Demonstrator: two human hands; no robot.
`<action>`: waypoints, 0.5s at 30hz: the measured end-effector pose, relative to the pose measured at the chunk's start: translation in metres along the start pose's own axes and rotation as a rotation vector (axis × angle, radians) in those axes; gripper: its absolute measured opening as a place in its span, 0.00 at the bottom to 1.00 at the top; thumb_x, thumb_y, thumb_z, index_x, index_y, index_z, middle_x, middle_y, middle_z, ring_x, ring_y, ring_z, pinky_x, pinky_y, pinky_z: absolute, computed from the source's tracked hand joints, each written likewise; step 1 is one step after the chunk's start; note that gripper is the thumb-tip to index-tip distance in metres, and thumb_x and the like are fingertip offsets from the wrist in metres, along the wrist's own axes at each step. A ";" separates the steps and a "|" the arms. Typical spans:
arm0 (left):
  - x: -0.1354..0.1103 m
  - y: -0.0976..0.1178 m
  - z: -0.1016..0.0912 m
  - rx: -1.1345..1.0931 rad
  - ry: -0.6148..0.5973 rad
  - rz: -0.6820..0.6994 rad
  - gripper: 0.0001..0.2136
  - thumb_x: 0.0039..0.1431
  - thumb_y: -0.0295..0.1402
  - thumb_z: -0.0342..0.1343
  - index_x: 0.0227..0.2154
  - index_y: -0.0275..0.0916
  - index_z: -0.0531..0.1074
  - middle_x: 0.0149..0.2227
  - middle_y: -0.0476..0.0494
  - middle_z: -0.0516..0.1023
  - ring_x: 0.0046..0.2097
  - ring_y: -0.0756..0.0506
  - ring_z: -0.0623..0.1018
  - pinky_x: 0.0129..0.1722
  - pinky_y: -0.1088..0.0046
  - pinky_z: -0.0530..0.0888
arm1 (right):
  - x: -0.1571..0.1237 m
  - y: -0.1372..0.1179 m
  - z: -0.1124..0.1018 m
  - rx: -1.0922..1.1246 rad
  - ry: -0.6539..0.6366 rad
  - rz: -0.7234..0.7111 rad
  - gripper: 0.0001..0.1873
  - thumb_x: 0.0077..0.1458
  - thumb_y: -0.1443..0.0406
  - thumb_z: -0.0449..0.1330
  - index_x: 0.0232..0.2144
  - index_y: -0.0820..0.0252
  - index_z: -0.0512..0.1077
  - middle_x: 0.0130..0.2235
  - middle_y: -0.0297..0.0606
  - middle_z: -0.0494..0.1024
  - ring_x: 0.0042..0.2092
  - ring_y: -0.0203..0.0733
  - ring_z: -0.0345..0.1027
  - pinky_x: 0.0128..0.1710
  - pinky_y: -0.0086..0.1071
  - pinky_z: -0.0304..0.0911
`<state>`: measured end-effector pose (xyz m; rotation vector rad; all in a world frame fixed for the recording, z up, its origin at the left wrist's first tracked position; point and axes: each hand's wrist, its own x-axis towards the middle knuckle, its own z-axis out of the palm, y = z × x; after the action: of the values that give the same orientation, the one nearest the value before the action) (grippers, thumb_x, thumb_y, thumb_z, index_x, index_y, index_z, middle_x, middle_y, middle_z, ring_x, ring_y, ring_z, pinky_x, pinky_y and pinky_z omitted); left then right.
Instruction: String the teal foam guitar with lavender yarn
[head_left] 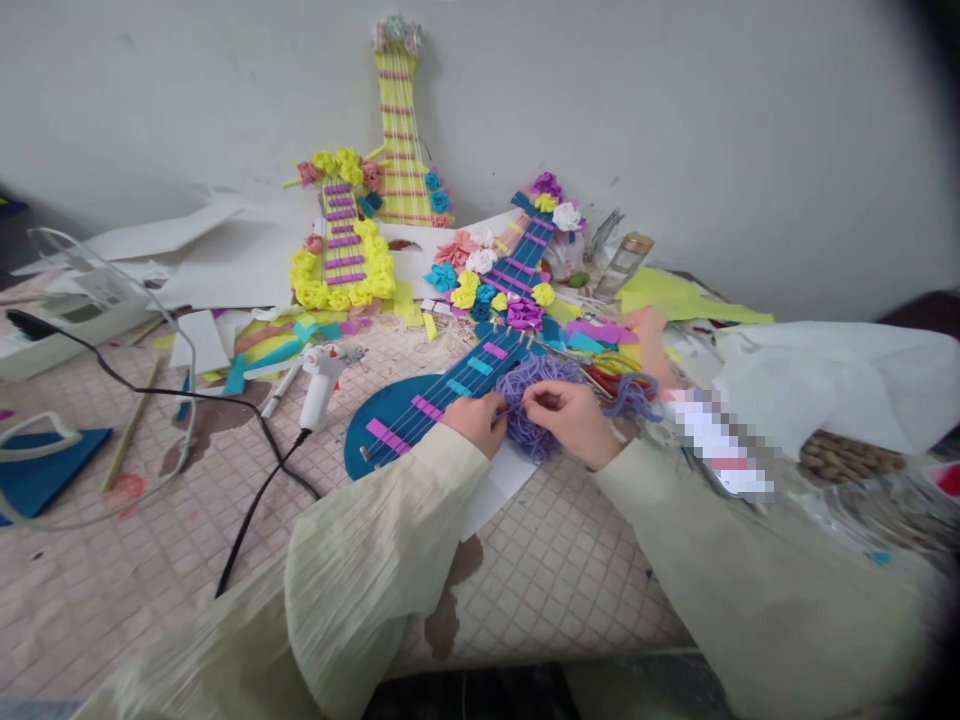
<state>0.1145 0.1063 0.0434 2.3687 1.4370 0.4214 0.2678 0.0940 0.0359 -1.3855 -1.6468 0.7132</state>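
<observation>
A tangled bundle of purple yarn (534,445) lies at the middle of the table, on the near right side of a blue paper guitar (397,400). My left hand (478,424) is closed over the guitar's edge, its fingertips pinching a strand at the bundle's left side. Just to the right, my right hand (576,418) pinches yarn between thumb and finger, a short gap from the left. The guitar has pink and light-blue strips across it, thin strings along its length and small pegs at both ends. White paper (501,500) lies beneath the hands.
A white glue gun (321,388) with a black cord stands left of the guitar. Flower-trimmed paper guitars, one yellow (399,130) and one blue (525,250), stand at the back. Paper scraps, pliers (626,362), a phone (720,445) and a plastic bag (847,375) are around.
</observation>
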 end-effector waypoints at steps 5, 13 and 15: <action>-0.005 0.004 0.002 -0.041 0.055 -0.010 0.13 0.49 0.30 0.49 0.39 0.36 0.70 0.24 0.47 0.75 0.28 0.46 0.75 0.31 0.72 0.70 | -0.005 0.005 -0.002 -0.132 -0.048 -0.112 0.04 0.44 0.67 0.55 0.25 0.61 0.69 0.26 0.34 0.71 0.27 0.34 0.63 0.27 0.28 0.60; -0.003 0.002 0.006 -0.118 0.050 0.039 0.10 0.52 0.36 0.51 0.35 0.37 0.71 0.20 0.50 0.72 0.26 0.49 0.73 0.28 0.75 0.68 | -0.005 -0.005 -0.007 -0.202 -0.100 -0.186 0.02 0.43 0.70 0.54 0.23 0.61 0.67 0.24 0.32 0.67 0.26 0.32 0.59 0.26 0.27 0.56; -0.001 0.001 0.006 -0.119 0.040 0.047 0.09 0.51 0.35 0.53 0.33 0.37 0.72 0.20 0.51 0.72 0.25 0.49 0.73 0.28 0.76 0.67 | -0.004 -0.007 -0.009 -0.147 -0.117 -0.109 0.02 0.41 0.70 0.54 0.22 0.61 0.66 0.22 0.30 0.66 0.25 0.32 0.58 0.25 0.27 0.55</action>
<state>0.1176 0.1035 0.0381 2.3151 1.3373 0.5535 0.2724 0.0877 0.0451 -1.3657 -1.8838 0.6302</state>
